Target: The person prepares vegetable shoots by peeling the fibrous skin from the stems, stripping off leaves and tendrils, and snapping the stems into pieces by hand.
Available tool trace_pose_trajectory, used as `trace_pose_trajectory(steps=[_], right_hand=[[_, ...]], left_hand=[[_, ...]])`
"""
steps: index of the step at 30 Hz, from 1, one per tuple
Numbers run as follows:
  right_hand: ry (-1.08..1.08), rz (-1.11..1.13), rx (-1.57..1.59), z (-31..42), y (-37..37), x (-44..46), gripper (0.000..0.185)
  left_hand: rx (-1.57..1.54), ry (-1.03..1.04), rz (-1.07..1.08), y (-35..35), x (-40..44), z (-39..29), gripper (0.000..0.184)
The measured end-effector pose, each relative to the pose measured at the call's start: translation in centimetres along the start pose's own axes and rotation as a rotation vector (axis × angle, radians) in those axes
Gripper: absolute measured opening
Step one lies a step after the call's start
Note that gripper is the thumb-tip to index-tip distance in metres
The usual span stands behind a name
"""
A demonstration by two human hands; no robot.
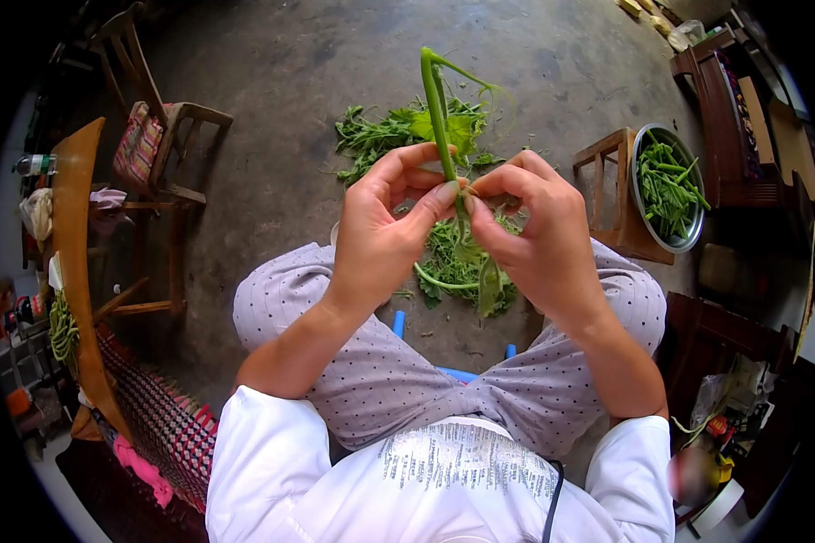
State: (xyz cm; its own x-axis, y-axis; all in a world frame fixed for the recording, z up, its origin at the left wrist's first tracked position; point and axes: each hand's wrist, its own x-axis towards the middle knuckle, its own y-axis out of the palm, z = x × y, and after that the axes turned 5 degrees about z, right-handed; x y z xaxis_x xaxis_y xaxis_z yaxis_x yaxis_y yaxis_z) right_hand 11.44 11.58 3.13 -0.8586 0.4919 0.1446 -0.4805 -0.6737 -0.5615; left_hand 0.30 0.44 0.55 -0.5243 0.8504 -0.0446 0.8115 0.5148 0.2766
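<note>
Between my two hands a green vine stem stands nearly upright, bent over at its top, with a thin curly tendril to the right. My left hand holds the stem between thumb and fingers. The thumb and forefinger of my right hand pinch the vine just beside, at the same joint. Limp leaves hang below the fingers. Past my hands a pile of leafy greens lies on the floor, and a second pile of greens lies nearer, between my knees.
On the right, a metal basin of cut green stems rests on a wooden stool. A wooden chair stands at the left, near a wooden table. Part of a blue seat shows between my legs.
</note>
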Motion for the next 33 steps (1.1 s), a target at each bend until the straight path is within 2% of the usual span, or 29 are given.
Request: trace_pose_trajectory(steps=[5,26,32,33], right_hand=[[0.020,-0.001,0.087,-0.21,-0.12,0.15,0.010],[-0.048,-0.023,-0.072,-0.32,0.51,0.05,0.011],[-0.026,-0.086,-0.038,-0.61,0.47,0.39,0.012],[0.033,-0.073,0.014,-0.56,0.11,0.55,0.012]], left_hand=[[-0.011,-0.023,0.007,-0.09,0.02,-0.29,0.031],[0.007,0.032,-0.023,0.44,0.04,0.46,0.029],[0.037,0.042,-0.021,0.41,0.01,0.34,0.029],[0.036,0.037,-0.028,0.47,0.00,0.22,0.029]])
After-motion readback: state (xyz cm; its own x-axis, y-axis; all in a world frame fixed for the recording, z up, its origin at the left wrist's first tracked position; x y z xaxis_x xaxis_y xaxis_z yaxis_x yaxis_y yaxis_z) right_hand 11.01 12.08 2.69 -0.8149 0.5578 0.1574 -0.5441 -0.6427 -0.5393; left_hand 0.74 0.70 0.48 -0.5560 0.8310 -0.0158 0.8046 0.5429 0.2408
